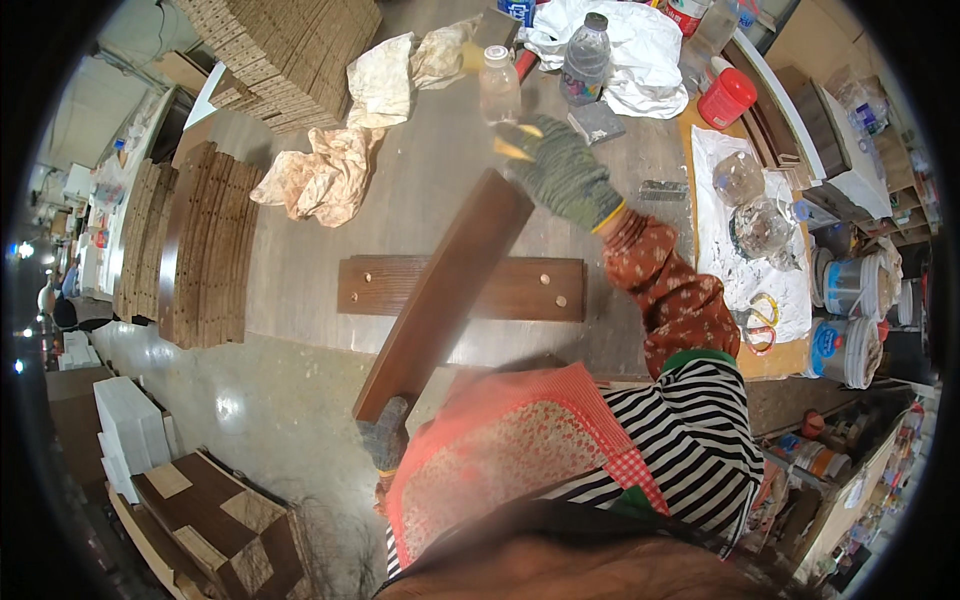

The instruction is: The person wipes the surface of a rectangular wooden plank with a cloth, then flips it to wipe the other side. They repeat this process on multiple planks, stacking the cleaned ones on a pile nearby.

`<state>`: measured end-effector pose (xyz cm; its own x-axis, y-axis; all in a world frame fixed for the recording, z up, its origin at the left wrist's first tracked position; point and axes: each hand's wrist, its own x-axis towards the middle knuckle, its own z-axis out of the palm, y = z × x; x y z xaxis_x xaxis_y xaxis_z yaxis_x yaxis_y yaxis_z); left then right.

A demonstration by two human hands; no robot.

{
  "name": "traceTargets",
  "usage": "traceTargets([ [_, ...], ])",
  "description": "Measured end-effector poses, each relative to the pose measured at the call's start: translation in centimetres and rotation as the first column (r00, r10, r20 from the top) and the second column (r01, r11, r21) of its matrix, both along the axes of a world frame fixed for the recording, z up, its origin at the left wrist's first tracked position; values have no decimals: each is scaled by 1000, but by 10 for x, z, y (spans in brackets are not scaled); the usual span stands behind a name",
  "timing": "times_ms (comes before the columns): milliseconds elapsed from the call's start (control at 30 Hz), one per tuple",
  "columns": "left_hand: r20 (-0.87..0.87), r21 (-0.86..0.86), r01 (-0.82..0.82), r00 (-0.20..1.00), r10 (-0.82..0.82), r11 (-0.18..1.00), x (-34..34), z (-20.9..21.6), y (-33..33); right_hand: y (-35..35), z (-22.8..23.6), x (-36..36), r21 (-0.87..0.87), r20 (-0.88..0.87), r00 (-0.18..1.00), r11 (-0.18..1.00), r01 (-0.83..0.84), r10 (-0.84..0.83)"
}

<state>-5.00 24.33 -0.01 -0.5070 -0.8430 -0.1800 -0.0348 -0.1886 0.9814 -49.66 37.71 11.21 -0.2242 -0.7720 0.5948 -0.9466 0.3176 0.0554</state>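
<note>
A long dark brown wooden board [445, 295] slants across my view, raised at an angle over a second brown board [545, 285]. That lower board lies flat on the table, with several round holes near its ends. My left hand [386, 438], in a dark grey glove, is closed around the tilted board's near end. Just beyond the far end is my right hand [562, 172] in a grey-green glove. Its fingers look bent around something pale yellow [512, 148], too small and blurred to name.
Stacks of brown boards [205, 245] stand at the left, with a taller pile [290, 60] behind. Crumpled stained cloths [325, 175], a clear bottle [499, 85] and a dark-capped bottle [586, 60] sit at the back. A red-lidded jar [727, 98] and a white sheet [790, 290] lie right.
</note>
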Motion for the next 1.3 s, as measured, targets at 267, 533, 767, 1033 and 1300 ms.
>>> traceTargets([
  [267, 64, 48, -45, 997, 42, 998, -17, 21, 6, -13, -4, 8, 100, 124, 991, 994, 39, -51],
  [533, 52, 135, -67, 997, 60, 989, -24, 22, 11, -11, -2, 27, 22, 259, 918, 949, -316, 300],
  [767, 20, 228, -85, 996, 82, 970, -28, 21, 16, -11, -17, -3, -71, 397, 916, 997, -24, 51],
  [1033, -56, 501, -86, 990, 132, 861, -40, 34, 26, 38, -59, 19, 40, 477, 878, 999, 23, -39],
  [1300, -183, 521, 186, 978, -104, 833, -33, 22, -9, 26, -43, -10, -372, 854, 421, 924, 86, 305],
])
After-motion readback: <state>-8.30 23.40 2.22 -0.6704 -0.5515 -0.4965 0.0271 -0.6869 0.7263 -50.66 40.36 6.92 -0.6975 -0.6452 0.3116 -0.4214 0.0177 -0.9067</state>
